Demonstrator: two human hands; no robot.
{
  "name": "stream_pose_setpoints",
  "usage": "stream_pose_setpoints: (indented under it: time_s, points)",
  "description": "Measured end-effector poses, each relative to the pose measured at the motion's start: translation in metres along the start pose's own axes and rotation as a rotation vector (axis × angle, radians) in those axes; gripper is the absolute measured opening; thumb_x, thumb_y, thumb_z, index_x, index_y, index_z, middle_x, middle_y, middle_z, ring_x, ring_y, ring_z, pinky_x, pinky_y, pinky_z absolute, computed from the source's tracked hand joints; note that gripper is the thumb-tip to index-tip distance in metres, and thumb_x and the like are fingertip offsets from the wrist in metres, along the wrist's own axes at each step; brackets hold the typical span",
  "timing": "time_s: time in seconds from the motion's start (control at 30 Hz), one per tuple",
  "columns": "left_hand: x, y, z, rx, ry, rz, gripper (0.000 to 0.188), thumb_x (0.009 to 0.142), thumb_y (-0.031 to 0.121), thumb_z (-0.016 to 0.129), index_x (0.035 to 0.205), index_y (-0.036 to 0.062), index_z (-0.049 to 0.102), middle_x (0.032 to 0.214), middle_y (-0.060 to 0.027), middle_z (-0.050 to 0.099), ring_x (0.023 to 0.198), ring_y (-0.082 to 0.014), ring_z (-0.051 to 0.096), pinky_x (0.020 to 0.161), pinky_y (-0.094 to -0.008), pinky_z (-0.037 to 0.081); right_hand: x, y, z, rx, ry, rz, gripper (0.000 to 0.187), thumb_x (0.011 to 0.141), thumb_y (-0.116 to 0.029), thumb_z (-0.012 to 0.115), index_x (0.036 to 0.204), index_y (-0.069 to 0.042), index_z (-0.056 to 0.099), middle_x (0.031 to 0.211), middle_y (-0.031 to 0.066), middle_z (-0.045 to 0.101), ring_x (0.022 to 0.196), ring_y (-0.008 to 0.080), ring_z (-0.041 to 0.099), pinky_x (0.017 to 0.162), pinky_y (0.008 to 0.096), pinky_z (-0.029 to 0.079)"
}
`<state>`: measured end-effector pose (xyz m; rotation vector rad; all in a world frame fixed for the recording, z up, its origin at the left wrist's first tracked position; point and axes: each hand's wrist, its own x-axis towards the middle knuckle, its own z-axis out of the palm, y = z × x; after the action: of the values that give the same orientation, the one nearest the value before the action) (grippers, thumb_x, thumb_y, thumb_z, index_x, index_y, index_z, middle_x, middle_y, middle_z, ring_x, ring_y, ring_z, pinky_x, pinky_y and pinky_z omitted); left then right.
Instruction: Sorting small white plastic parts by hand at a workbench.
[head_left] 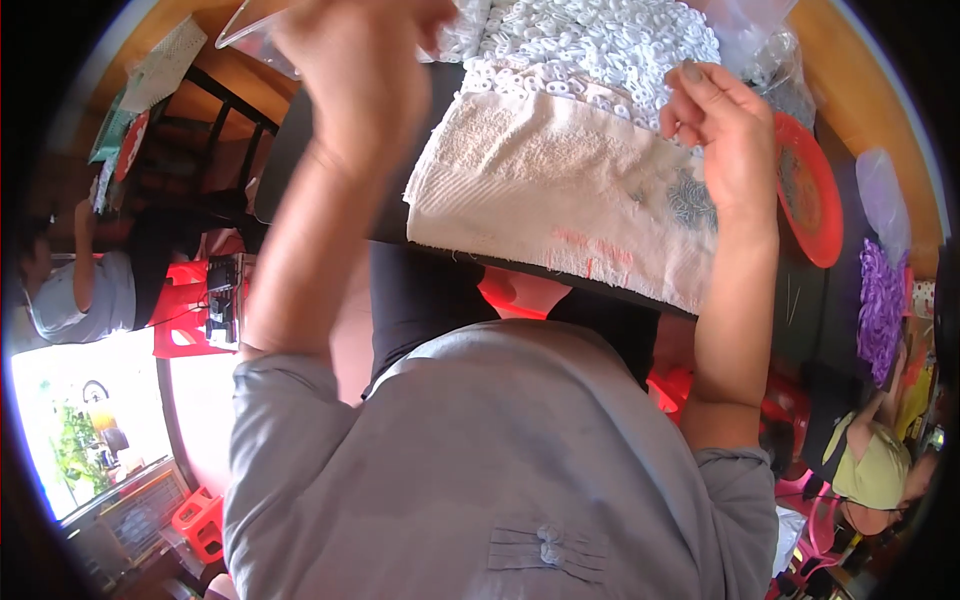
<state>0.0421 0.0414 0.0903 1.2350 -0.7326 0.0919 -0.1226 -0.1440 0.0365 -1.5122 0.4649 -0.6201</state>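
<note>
A large heap of small white looped pieces point(600, 40) covers the far part of a beige towel point(540, 190) on the dark table. My left hand point(365, 50) is raised over the table left of the heap, blurred by motion and cut by the top edge, so its fingers do not read clearly. Over the heap's right edge is my right hand point(725, 130), its fingers curled in toward the thumb. Whatever lies between those fingertips, if anything, is too small to make out.
A round red tray point(808, 190) lies right of my right hand, with clear plastic bags point(780, 60) beyond it. Purple pieces point(880, 310) hang at the far right. A clear container point(255, 30) stands at the upper left. Other people sit at left and right.
</note>
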Motion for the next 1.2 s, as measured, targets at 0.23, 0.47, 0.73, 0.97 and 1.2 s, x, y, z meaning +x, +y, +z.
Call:
stream_pose_setpoints:
  time_s: [0.23, 0.47, 0.73, 0.97, 1.2]
  points:
    - [0.099, -0.028, -0.011, 0.774, -0.064, 0.498, 0.025, 0.074, -0.002, 0.07, 0.099, -0.0012, 0.064, 0.067, -0.0033, 0.057, 0.061, -0.0105, 0.052, 0.053, -0.0258, 0.042, 0.009, 0.003, -0.009, -0.225, -0.011, -0.075, 0.018, 0.089, -0.019, 0.062, 0.088, -0.001, 0.065, 0.065, -0.0024, 0.052, 0.058, 0.011, 0.052, 0.054, 0.0219, 0.033]
    - [-0.018, -0.088, 0.046, 0.514, -0.595, 0.408, 0.007, 0.082, 0.005, 0.066, 0.088, 0.0033, 0.068, 0.08, -0.007, 0.067, 0.068, -0.017, 0.064, 0.064, -0.0284, 0.051, 0.013, 0.02, -0.016, -1.034, -0.026, -0.226, 0.016, 0.08, -0.015, 0.064, 0.087, -0.001, 0.065, 0.069, 0.0087, 0.062, 0.063, 0.0166, 0.057, 0.061, 0.0298, 0.043]
    - [-0.035, -0.126, 0.071, 0.812, -0.865, 0.517, 0.018, 0.076, 0.023, 0.07, 0.087, 0.0085, 0.066, 0.078, -0.01, 0.065, 0.076, -0.0303, 0.063, 0.07, -0.0402, 0.051, 0.006, 0.022, -0.01, -1.181, -0.128, -0.255, 0.02, 0.075, -0.012, 0.064, 0.092, -0.002, 0.066, 0.078, 0.015, 0.066, 0.074, 0.0304, 0.063, 0.071, 0.0392, 0.047]
    - [-0.02, -0.11, 0.062, 0.718, -0.956, 0.039, 0.023, 0.07, 0.023, 0.074, 0.082, 0.0068, 0.063, 0.08, -0.0093, 0.064, 0.081, -0.0279, 0.063, 0.073, -0.0378, 0.051, 0.005, 0.015, -0.006, -1.376, -0.167, -0.168, 0.018, 0.078, -0.016, 0.062, 0.092, -0.005, 0.066, 0.08, 0.0167, 0.066, 0.079, 0.034, 0.063, 0.072, 0.0412, 0.048]
    - [-0.027, -0.097, 0.035, 0.605, -0.928, 0.294, 0.019, 0.069, 0.015, 0.073, 0.081, 0.0056, 0.061, 0.082, -0.0077, 0.059, 0.075, -0.0259, 0.06, 0.068, -0.0359, 0.049, 0.009, 0.022, -0.006, -1.247, -0.002, -0.211, 0.019, 0.081, -0.021, 0.064, 0.093, -0.006, 0.067, 0.077, 0.015, 0.066, 0.075, 0.0331, 0.063, 0.072, 0.0408, 0.047]
